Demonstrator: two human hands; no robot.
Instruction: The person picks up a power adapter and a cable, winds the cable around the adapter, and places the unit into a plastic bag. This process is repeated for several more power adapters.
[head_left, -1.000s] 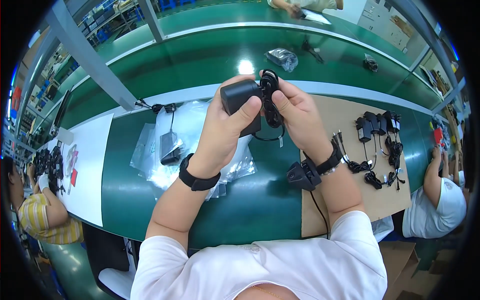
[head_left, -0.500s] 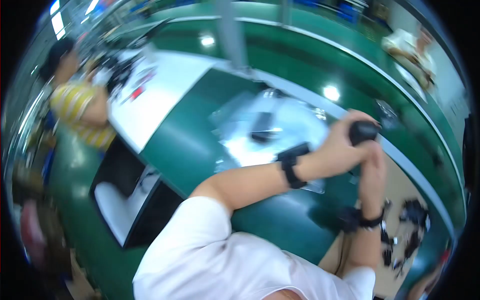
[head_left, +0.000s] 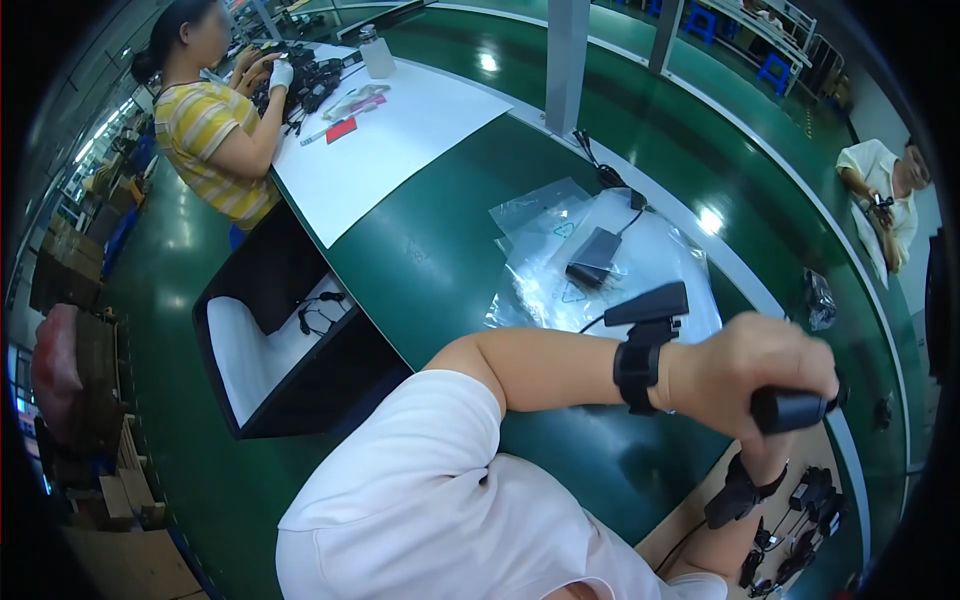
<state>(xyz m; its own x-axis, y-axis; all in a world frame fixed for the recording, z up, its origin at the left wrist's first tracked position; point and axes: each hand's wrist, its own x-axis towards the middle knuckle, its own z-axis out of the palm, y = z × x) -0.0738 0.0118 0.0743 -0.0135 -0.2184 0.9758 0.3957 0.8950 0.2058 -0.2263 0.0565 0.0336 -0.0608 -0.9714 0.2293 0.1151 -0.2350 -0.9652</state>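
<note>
At the right of the table, my left hand (head_left: 745, 365) is closed around a smooth black object (head_left: 785, 409) with a rounded end; its exact kind does not show. My right hand (head_left: 768, 452) comes up from below, just under that object. Its fingers are hidden behind my left hand and the object. Both wrists wear black straps with a small device. Beyond my left forearm, a black power adapter (head_left: 597, 254) with a cord lies on clear plastic bags (head_left: 530, 285).
Black adapters and cables (head_left: 790, 530) lie on a tan board at the lower right. To the left stand a black bin (head_left: 300, 390) with a white lining and a co-worker in yellow stripes (head_left: 205, 135) at a white sheet (head_left: 400, 140). A grey post (head_left: 566, 70) rises at the far edge.
The view has turned and steadied. Both hands and the black object now appear lower and farther right, with the left hand over the right.
</note>
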